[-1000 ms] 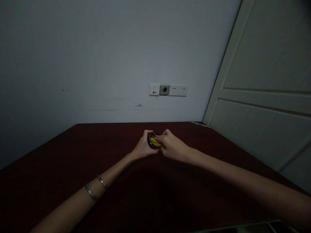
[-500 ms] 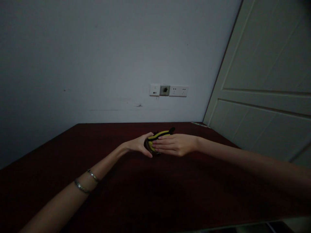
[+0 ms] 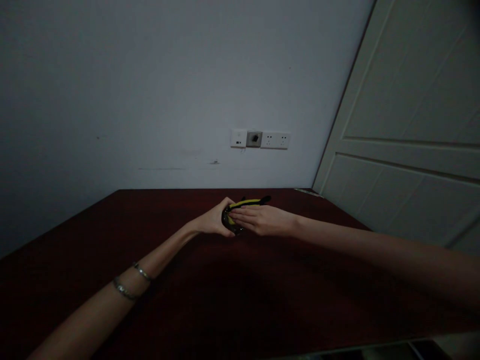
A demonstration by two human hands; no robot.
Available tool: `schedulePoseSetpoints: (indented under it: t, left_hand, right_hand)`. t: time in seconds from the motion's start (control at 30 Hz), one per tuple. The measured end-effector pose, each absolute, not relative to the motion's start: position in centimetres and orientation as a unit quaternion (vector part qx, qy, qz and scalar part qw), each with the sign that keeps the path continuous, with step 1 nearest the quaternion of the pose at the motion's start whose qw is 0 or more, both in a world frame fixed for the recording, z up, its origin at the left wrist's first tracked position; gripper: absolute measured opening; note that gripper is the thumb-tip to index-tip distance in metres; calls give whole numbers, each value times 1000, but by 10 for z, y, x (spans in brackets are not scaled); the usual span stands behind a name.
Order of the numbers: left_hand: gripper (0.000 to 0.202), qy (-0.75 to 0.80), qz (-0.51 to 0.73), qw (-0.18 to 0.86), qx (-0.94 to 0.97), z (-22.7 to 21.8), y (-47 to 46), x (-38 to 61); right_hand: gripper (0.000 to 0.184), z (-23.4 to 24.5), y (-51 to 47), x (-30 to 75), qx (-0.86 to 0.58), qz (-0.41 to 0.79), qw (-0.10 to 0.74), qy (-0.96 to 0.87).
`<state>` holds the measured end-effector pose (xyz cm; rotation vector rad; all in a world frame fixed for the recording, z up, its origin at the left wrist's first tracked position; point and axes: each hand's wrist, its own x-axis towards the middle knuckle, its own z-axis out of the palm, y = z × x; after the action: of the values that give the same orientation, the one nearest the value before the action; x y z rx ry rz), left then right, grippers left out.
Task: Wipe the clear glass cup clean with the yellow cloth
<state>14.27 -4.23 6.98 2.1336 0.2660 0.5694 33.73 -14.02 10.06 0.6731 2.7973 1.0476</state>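
Note:
A small dark round object with a yellow band [image 3: 243, 205] sits toward the far side of a dark red table [image 3: 225, 290]. My left hand [image 3: 215, 221] cups its left side with curled fingers. My right hand [image 3: 258, 220] lies over its right side, fingers stretched out flat and pressed against it. A dark end of the object pokes out past my right hand toward the wall. Two bracelets ring my left forearm. The room is dim, so the object's details are hard to make out.
A white wall rises behind the table, with a row of sockets and a switch [image 3: 260, 139]. A pale panelled door [image 3: 408, 140] stands at the right. A thin light strip [image 3: 305, 191] lies at the table's far right corner.
My right hand went from a closed grip on the object to flat fingers across it. The yellow band now sticks out farther toward the wall. Both hands shifted slightly.

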Motion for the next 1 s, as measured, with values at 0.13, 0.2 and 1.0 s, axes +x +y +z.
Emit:
schedulePoseSetpoints:
  t: [0.13, 0.2, 1.0]
  left_hand:
    - [66, 144, 303, 418, 844, 69, -43, 147]
    - [68, 155, 344, 411, 830, 66, -42, 150]
    - [73, 96, 430, 202, 875, 42, -41, 163]
  right_hand:
    - [37, 92, -139, 321, 323, 356, 12, 877]
    - [37, 91, -138, 312, 377, 332, 1, 865]
    - [14, 108, -152, 272, 573, -408, -474, 530]
